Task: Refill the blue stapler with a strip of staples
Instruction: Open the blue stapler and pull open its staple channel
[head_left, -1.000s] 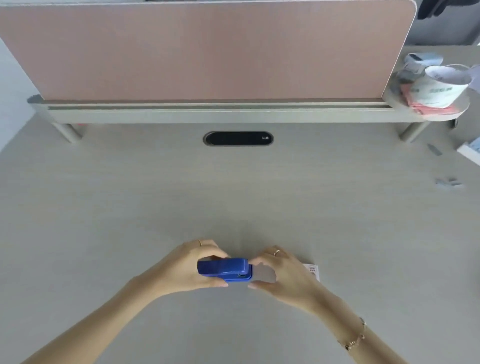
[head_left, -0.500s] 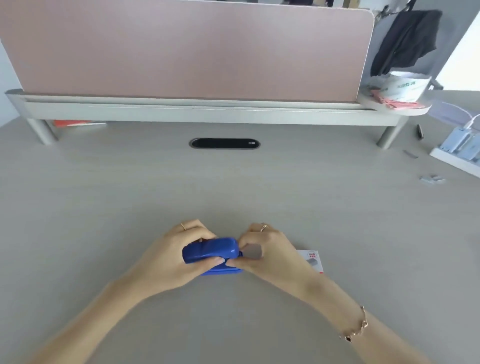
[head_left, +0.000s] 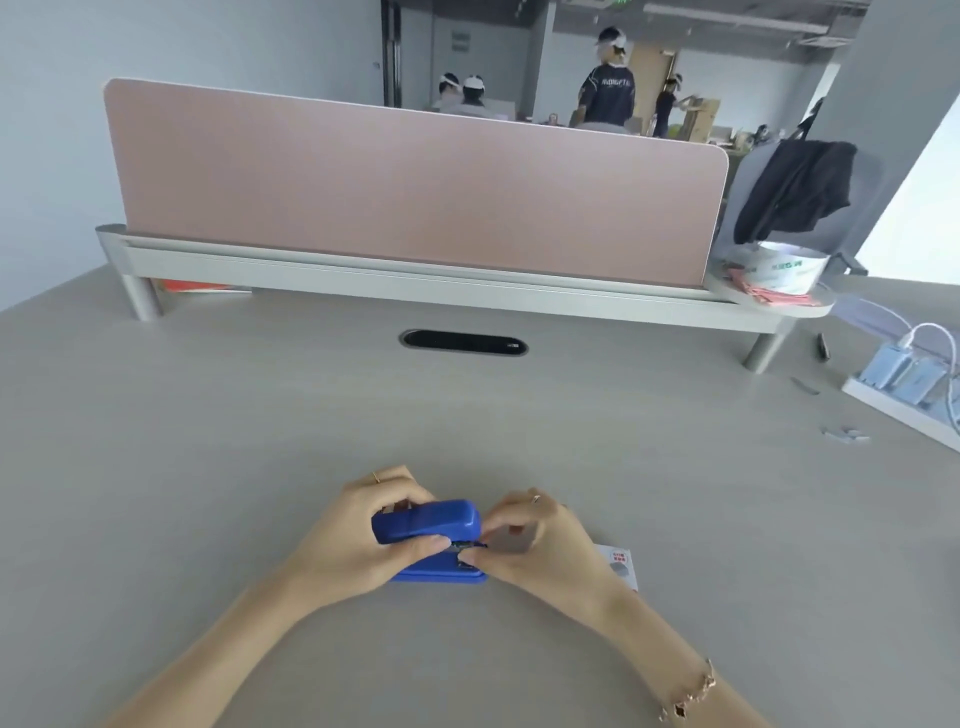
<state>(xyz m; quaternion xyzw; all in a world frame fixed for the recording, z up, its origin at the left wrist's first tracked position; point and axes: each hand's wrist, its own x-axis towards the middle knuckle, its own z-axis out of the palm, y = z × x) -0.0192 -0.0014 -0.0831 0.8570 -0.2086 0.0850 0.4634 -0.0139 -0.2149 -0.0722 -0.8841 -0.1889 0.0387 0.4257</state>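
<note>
The blue stapler (head_left: 434, 522) rests on the grey desk (head_left: 311, 441) near its front edge. Its top cover is lifted a little, leaving a gap above the metal channel at the front. My left hand (head_left: 358, 535) wraps around the stapler's rear and cover. My right hand (head_left: 535, 545) pinches at the stapler's front end, fingertips on the metal part between cover and base. A small white staple box (head_left: 621, 564) lies just behind my right hand, partly hidden by it.
A pink divider panel (head_left: 415, 187) on a raised shelf crosses the desk's back. A cable slot (head_left: 464, 343) sits below it. At the right are a white power strip (head_left: 904, 384), loose staple strips (head_left: 844, 434), a pen (head_left: 822, 345) and a paper bowl (head_left: 779, 267). People stand beyond the divider.
The stapler's cover has tilted up at the front under my left hand, and my right fingertips have moved into the gap. The view has tipped upward, showing the room.
</note>
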